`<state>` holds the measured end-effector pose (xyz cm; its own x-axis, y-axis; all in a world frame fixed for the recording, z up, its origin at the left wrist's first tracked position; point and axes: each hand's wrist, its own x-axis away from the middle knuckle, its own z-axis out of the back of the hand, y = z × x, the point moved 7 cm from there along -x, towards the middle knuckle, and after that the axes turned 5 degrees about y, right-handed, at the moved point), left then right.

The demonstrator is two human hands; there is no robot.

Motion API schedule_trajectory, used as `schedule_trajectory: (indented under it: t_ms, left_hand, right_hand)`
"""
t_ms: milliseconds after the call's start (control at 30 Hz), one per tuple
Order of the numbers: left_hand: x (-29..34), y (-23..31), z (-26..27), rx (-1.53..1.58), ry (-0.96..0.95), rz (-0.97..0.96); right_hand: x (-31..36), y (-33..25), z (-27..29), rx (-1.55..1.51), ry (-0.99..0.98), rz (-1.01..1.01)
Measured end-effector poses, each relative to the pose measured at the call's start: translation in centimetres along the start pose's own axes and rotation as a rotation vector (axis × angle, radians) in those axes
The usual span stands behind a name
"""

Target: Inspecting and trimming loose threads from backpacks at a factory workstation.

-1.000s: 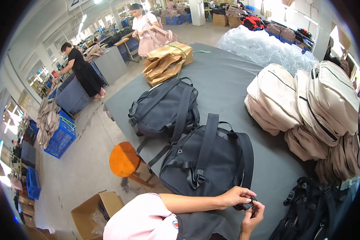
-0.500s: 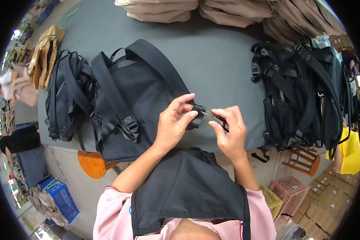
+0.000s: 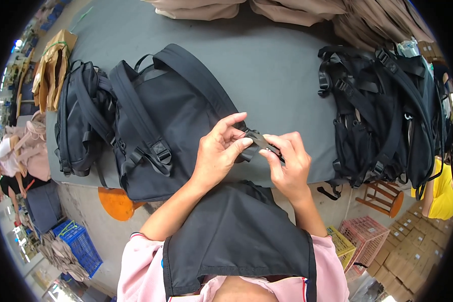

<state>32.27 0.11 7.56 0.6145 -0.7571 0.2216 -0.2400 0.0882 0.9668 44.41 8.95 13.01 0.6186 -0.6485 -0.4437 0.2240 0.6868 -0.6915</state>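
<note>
A large black backpack (image 3: 176, 116) lies on the grey-covered table with its padded shoulder straps facing up. At its right edge, my left hand (image 3: 214, 153) pinches a black webbing strap (image 3: 245, 154) between thumb and fingers. My right hand (image 3: 292, 163) is closed on small thread snips with metal blades (image 3: 259, 139) and a dark handle. Those blades reach the strap just beside my left fingertips. Whether they touch a thread is too small to tell.
Another black backpack (image 3: 80, 126) lies at the left, beside a brown paper bag (image 3: 52, 70). Black backpacks (image 3: 382, 116) are piled at the right; beige bags (image 3: 297, 11) line the far edge. Wooden stools (image 3: 117, 204) and plastic crates (image 3: 365, 236) stand below the table. People work at both sides.
The snips in my right hand have come in to the strap, and their blades now overlap it. My left hand keeps its pinch. The whole view has shifted slightly.
</note>
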Motion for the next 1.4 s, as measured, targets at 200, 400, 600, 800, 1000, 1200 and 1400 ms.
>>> schedule_trajectory:
  t_ms: [200,400,600,800,1000,1200,1400]
  left_hand:
    - [0.6,0.1,0.7,0.095,-0.042,0.034]
    - [2.3,0.3,2.8,0.418,-0.183,0.059]
    - [3.2,0.1,3.3,0.614,-0.321,-0.036]
    - [4.0,1.9,5.5,-0.060,0.128,-0.126]
    - [4.0,3.8,2.7,-0.267,0.051,-0.091]
    - [3.5,2.7,2.1,0.110,0.032,-0.072]
    - [3.0,2.5,3.1,-0.100,0.083,-0.132]
  right_hand:
    - [0.3,2.9,-0.4,-0.188,0.047,-0.266]
    - [3.3,8.8,-6.7,-0.815,-0.181,-0.910]
    - [3.1,5.7,-10.6,-1.007,-0.628,-1.031]
    - [1.4,3.1,-7.9,-0.961,-0.398,-0.916]
    - [1.7,0.9,-6.9,-0.962,-0.263,-0.815]
    - [1.6,0.5,-6.5,-0.932,-0.254,-0.835]
    - [-0.6,-1.2,-2.2,-0.282,-0.135,-0.135]
